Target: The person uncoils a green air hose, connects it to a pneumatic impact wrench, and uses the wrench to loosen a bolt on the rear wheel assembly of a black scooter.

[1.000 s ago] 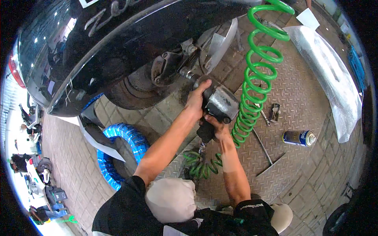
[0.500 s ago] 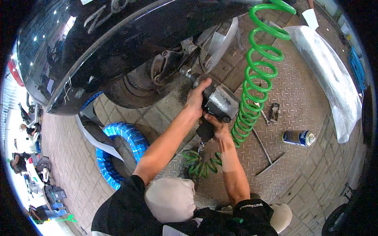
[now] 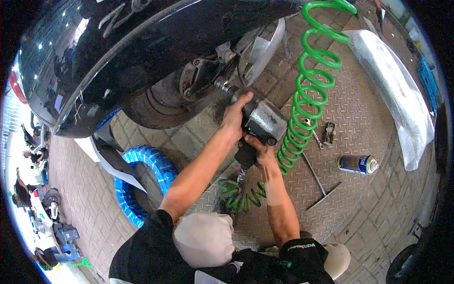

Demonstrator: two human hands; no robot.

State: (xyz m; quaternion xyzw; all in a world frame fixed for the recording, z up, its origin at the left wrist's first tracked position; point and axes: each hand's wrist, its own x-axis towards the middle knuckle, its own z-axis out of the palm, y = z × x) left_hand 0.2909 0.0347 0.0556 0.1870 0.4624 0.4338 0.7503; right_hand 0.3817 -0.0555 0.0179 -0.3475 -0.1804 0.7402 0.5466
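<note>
Both my hands hold an air impact wrench point(image 3: 268, 118). My left hand point(image 3: 235, 115) wraps round the front of its body, thumb on top. My right hand point(image 3: 259, 150) is closed round the handle, its fingers partly hidden. The wrench's socket point(image 3: 222, 84) points up and left at a metal bracket point(image 3: 189, 80) low on a black vehicle body point(image 3: 127, 61). Whether the socket sits on a fastener I cannot tell. Below the bracket is a dark wheel or tyre point(image 3: 158, 106). A green coiled air hose point(image 3: 302, 99) passes right of the wrench; more coils lie under the handle.
On a metal tread plate point(image 3: 364, 113) at the right lie a spanner point(image 3: 318, 137), a small metal part point(image 3: 329, 134), a T-handle wrench point(image 3: 323, 191) and a blue spray can point(image 3: 358, 164). A blue-wrapped tyre point(image 3: 153, 161) lies left; a bubble-wrapped panel point(image 3: 392, 90) lies far right.
My hands and the wrench stay nearly in place, the socket still at the bracket. The view has shifted slightly.
</note>
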